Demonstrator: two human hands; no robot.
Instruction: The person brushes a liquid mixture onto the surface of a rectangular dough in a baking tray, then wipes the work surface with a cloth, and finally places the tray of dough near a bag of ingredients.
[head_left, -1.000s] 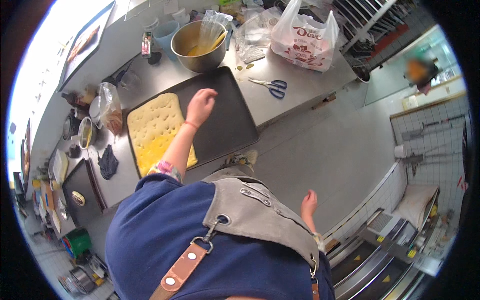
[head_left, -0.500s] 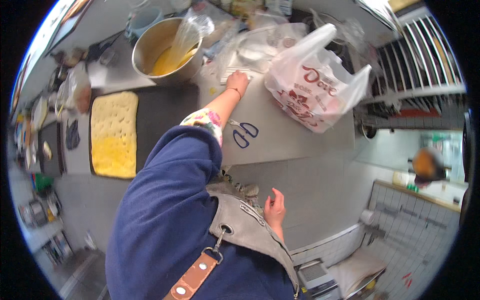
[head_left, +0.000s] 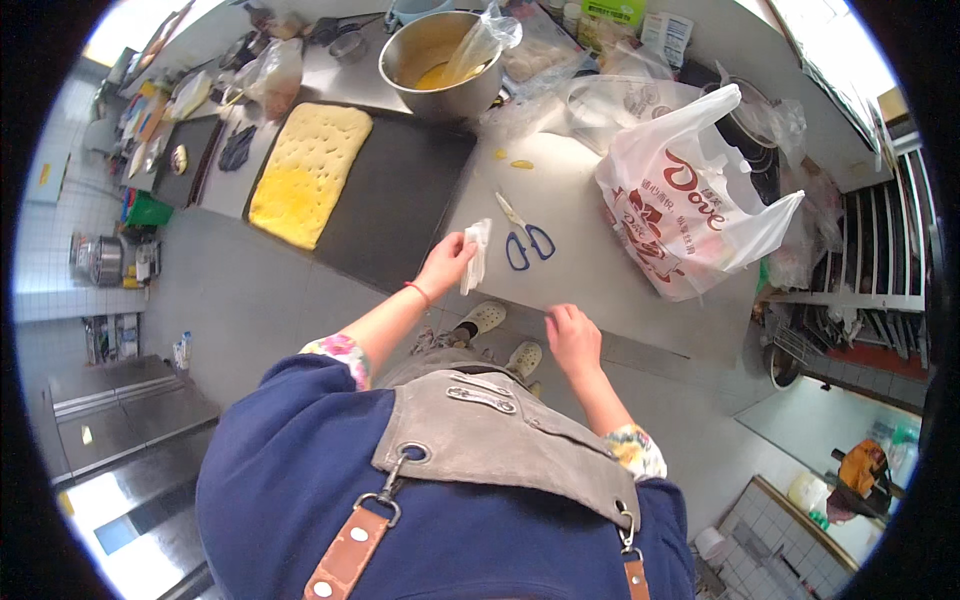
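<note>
My left hand (head_left: 450,264) grips a folded white cloth or paper (head_left: 477,255), held upright above the steel table's front edge; which material it is I cannot tell. My right hand (head_left: 575,340) is by the table edge, fingers loosely bent and somewhat apart, with nothing visible in it. Between and beyond the hands lie scissors (head_left: 530,246) with blue handles, blades pointing away. A white plastic bag (head_left: 672,215) with red-brown print stands to their right. On the left, a flat dimpled dough sheet (head_left: 315,165), yellow over its near part, rests on a black baking tray (head_left: 405,190).
Behind the tray stands a metal pot (head_left: 440,85) with yellow liquid and a clear plastic bag in it. Small yellow bits (head_left: 521,164) lie on the steel table (head_left: 590,270). Packages and plastic wrap crowd the back; a tray rack (head_left: 880,240) stands far right.
My left hand has drawn back toward me from the back of the table, bringing the folded white cloth or paper with it. My right hand has come up to the table's front edge.
</note>
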